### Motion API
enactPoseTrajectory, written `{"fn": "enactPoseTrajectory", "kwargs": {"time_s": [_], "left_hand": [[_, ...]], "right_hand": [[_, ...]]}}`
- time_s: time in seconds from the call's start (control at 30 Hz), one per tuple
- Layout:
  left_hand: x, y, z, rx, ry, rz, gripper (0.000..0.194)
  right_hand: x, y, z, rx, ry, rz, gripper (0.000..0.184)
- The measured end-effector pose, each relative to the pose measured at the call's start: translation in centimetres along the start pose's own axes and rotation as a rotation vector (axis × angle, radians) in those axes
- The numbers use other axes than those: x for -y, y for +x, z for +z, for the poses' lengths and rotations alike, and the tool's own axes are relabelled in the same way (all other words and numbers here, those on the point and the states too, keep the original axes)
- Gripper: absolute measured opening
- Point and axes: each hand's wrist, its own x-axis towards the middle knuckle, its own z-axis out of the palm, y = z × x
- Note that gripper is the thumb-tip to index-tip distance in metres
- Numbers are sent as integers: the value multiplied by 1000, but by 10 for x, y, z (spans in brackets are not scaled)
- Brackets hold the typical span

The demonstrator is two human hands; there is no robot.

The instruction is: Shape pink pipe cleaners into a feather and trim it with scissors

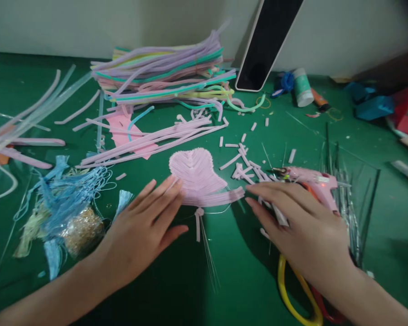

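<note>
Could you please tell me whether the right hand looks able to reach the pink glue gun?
Probably yes: the right hand is close beside the pink glue gun, and nothing seems to cover the gun's upper side.

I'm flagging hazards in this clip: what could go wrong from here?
The glue gun shows a lit red spot, so it may be hot, and its nozzle points toward the work close to the right hand. That forearm could snag the scissors beneath. The left hand, at the lilac piece, might skew its strips.
</note>
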Motion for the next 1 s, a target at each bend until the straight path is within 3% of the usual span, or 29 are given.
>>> {"fn": "enactPoseTrajectory", "kwargs": {"time_s": [0.1,0.2,0.4,0.73,0.9,1.0], "left_hand": [[-8,-11,12,79,15,-37,82],[-5,-17,15,158,-23,-29,96],[10,-21,3,99,-22,-108,88],[12,-22,13,54,64,15,89],[13,-14,3,44,57,12,70],[9,4,2,40,40,34,68]], "right_hand": [[6,-3,9,39,37,-96,21],[9,-8,21,96,66,-107,25],[8,-15,27,90,6,-118,40],[6,-27,33,171,-99,-163,53],[11,-18,31,57,-9,-189,35],[16,-4,32,30,53,-182,22]]}}
